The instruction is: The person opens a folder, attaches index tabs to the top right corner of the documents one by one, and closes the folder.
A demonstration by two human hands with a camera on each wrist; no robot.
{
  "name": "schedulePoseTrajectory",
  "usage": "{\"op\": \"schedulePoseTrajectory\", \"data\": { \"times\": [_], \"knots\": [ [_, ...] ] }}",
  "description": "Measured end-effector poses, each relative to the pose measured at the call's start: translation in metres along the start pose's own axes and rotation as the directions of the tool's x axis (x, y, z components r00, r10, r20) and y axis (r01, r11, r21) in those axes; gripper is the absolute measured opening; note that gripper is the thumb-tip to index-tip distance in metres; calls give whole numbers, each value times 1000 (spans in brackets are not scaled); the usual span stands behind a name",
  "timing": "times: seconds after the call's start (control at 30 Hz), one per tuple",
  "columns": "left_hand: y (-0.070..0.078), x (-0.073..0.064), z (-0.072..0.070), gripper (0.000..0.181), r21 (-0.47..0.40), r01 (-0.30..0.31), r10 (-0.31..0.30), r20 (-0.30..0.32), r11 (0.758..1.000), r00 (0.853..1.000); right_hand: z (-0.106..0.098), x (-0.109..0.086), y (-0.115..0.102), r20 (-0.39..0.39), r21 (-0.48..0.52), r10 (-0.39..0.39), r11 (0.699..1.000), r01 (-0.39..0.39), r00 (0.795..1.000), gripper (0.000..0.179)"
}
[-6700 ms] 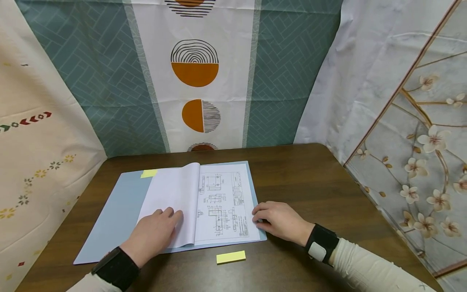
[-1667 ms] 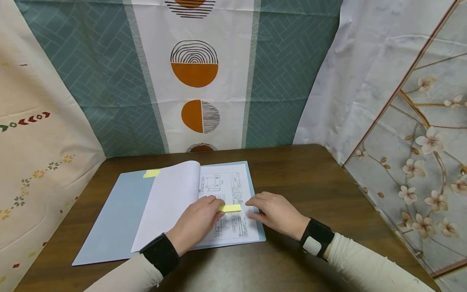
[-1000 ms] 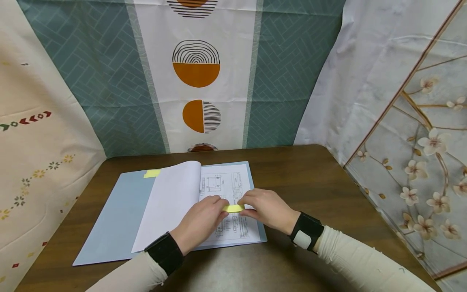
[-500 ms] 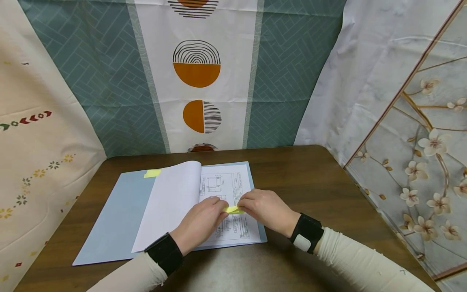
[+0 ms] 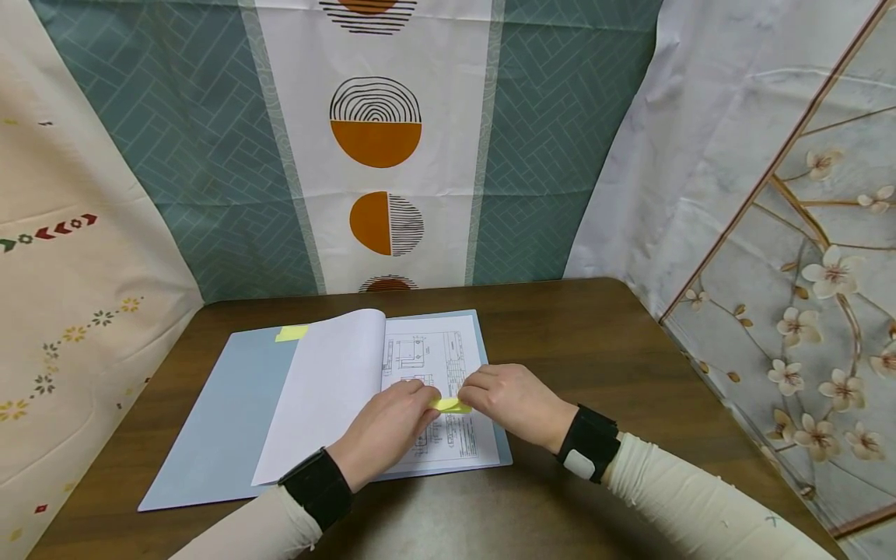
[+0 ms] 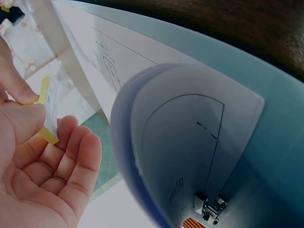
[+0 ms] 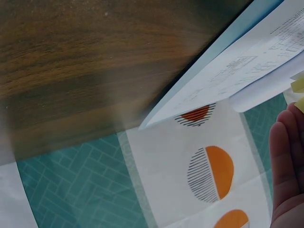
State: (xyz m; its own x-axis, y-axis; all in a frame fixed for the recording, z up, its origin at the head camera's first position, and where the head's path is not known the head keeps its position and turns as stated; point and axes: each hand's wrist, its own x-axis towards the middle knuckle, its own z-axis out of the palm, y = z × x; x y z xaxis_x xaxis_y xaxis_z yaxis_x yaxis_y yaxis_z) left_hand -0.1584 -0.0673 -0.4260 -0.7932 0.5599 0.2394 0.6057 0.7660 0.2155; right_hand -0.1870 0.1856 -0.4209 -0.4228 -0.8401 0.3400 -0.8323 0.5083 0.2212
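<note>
A pad of yellow sticky notes [image 5: 446, 405] is between my two hands, over the printed drawing page [image 5: 444, 447]. My left hand [image 5: 388, 424] pinches its left end between thumb and fingers. My right hand [image 5: 514, 398] pinches the right end, where a top note looks partly lifted. The left wrist view shows the pad's yellow edge [image 6: 49, 134] at the left thumb. In the right wrist view, two yellow layers [image 7: 298, 86] stand slightly apart near the fingertips. The light blue folder [image 5: 217, 412] lies open, its turned sheets [image 5: 325, 381] curving to the left.
A yellow sticky note [image 5: 292, 333] sticks out at the turned sheets' upper left edge. A metal clip [image 6: 209, 209] shows at the folder's spine in the left wrist view. Brown wooden table [image 5: 581, 342] surrounds the folder, with patterned cloths [image 5: 581, 117] behind.
The pad lay on the table before the folder; my left hand brought it over the page. My right hand came from the folder's edge, gripped it and lifted the top note slightly.
</note>
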Motion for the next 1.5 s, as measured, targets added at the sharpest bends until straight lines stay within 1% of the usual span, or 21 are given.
{"op": "schedulePoseTrajectory", "data": {
  "times": [0.17, 0.87, 1.13, 1.33, 1.5],
  "knots": [
    [1, -1, -1, 27, -5, -2, 2, 5, 1000, 1000, 2, 0, 1, -21, 28, 4, 1000, -4, 1000, 43],
    [1, -2, 0, 29, -17, -5, 5, 2, 1000, 1000, 2, 0, 0, -48, 32, -5, 999, 6, 999, 35],
    [0, -3, 0, 28, -23, -8, 8, 1, 1000, 1000, 1, 2, -3, -74, 106, 49, 994, -41, 996, 28],
    [0, -3, 0, 29, -14, -9, 9, -1, 1000, 1000, 1, 2, -4, -70, 122, 59, 991, -50, 996, 33],
    [0, -2, 0, 29, -13, -10, 10, -3, 1000, 1000, 2, 2, -4, -72, 126, 61, 991, -51, 996, 34]
  ]
}}
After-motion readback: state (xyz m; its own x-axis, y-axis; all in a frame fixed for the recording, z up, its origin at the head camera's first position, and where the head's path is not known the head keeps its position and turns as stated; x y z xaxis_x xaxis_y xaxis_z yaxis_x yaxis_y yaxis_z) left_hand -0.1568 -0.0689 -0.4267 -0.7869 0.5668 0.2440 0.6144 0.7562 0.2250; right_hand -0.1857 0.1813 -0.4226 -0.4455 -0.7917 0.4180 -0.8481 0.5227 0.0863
